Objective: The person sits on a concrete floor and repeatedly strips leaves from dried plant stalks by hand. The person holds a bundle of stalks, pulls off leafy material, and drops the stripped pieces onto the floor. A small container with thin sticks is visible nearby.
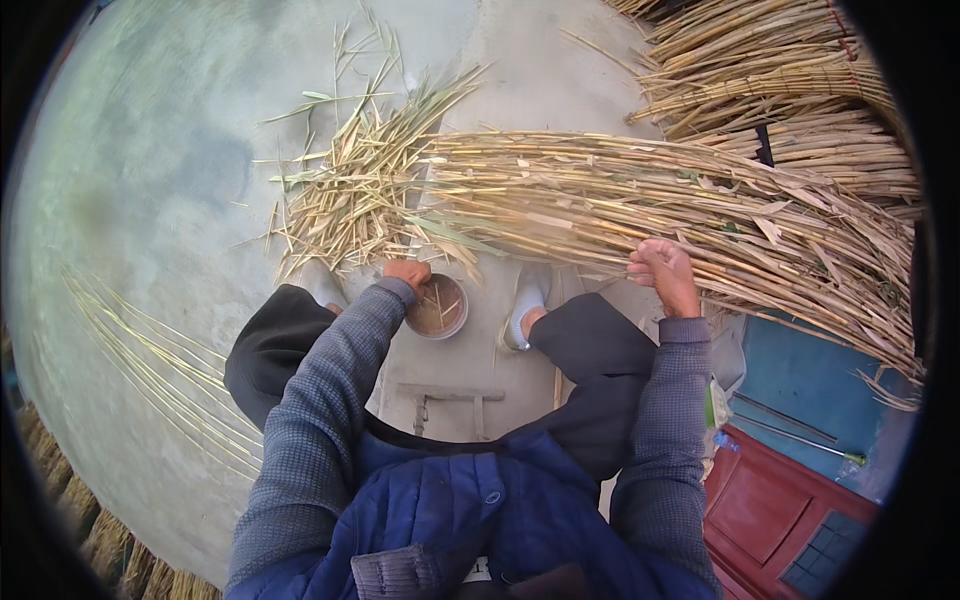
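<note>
Outdoor concrete floor (180,180), grey-green, stained; you sit low w/ knees apart, looking straight down. Reed bundle (650,200) lies across your front, long axis approx 9-to-3 o'clock, sagging toward 4 o'clock at the far R end. Its cut ends fan out messy at 11 o'clock, loose leaves & short bits scattered there.

Your right hand (665,275) sits at the near edge of the bundle, approx 1 o'clock from your lap, fingers curled in around a few stalks, so closed on reeds, though how many is hard to tell. Your left hand (405,272) is at 11 o'clock, fist-like, knuckles up, right at the far rim of a small round bowl (437,308); it touches the fan's lower stalks, but can't tell if it actually grips any stalk or the bowl rim. So R hand is the one clearly on the bundle's main body; L hand is nearer the cut ends.

Bowl sits btw your feet, just below the bundle, w/ a white shoe (525,305) beside it at 3 o'clock.

Room: open floor to 9–10 o'clock, only thin stripped stalks (150,360) laid in a row at 8 o'clock. R side is tight: stacked reed piles (800,90) at 1–2 o'clock, blue panel (810,380) & red panel (760,500) at 4–5 o'clock. Small wooden stool frame (450,400) near your lap at 6 o'clock.
</note>
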Tool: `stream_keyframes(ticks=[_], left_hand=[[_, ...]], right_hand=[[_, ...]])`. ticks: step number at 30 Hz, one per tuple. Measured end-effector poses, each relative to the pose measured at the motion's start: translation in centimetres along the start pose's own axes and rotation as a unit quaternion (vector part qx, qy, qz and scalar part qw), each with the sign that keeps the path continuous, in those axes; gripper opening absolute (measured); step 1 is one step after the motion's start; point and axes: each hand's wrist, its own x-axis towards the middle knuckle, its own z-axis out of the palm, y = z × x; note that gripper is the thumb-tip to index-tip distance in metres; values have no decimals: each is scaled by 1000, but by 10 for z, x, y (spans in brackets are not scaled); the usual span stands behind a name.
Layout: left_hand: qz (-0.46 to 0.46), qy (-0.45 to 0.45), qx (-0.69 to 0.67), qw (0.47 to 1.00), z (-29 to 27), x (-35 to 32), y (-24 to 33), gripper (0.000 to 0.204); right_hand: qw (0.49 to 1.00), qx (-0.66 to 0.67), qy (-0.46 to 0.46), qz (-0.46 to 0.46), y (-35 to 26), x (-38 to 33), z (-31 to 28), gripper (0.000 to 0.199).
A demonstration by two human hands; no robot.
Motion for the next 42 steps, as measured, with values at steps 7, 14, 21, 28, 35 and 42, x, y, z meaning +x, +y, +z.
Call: stream_keyframes(ticks=[7,14,21,28,35,42], left_hand=[[12,1,101,995,112,8,22,13],[54,-31,124,990,153,12,14,14],[122,-89,42,988,120,21,15,10],[112,55,93,988,0,44,34,16],[104,202,138,964,-142,21,55,10],[10,259,106,960,-201,-44,25,23]], right_hand=[[980,-191,10,-58,-19,-5,31,37],[957,-277,-69,-50,-13,-5,48,38],[947,-308,-34,-87,-5,-8,47,41],[991,-65,-57,106,31,0,52,37],[960,227,27,161,58,20,37,41],[928,345,70,119,67,40,44,40]])
